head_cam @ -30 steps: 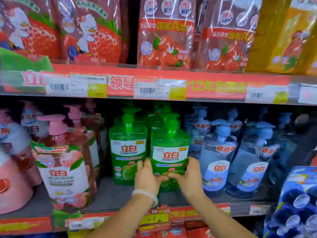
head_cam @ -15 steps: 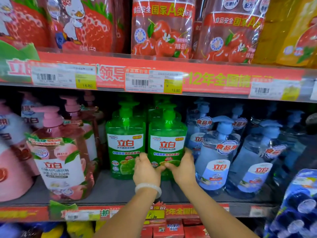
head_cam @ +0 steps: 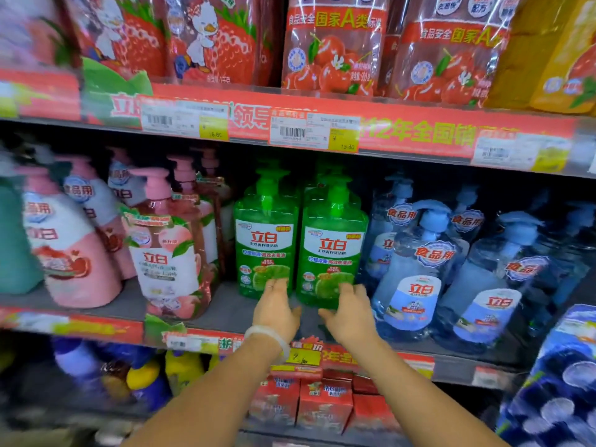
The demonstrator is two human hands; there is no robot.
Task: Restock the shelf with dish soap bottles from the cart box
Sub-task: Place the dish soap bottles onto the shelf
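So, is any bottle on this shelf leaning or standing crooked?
Yes. The peach-label bottle left of the two green bottles leans and overhangs the shelf edge. The green ones stand upright, side by side.

Two green dish soap bottles stand upright side by side at the front of the middle shelf (head_cam: 225,312), their sides touching or very nearly so. The left green bottle (head_cam: 266,240) and the right green bottle (head_cam: 332,250) are alike: translucent green bodies, green pump tops with spouts, white labels with red characters above a green band and a picture of a cut lime near the base. The right one sits slightly nearer the shelf edge. Behind them more green pump tops show, probably further bottles of the same kind, though the dark rear of the shelf blurs them.
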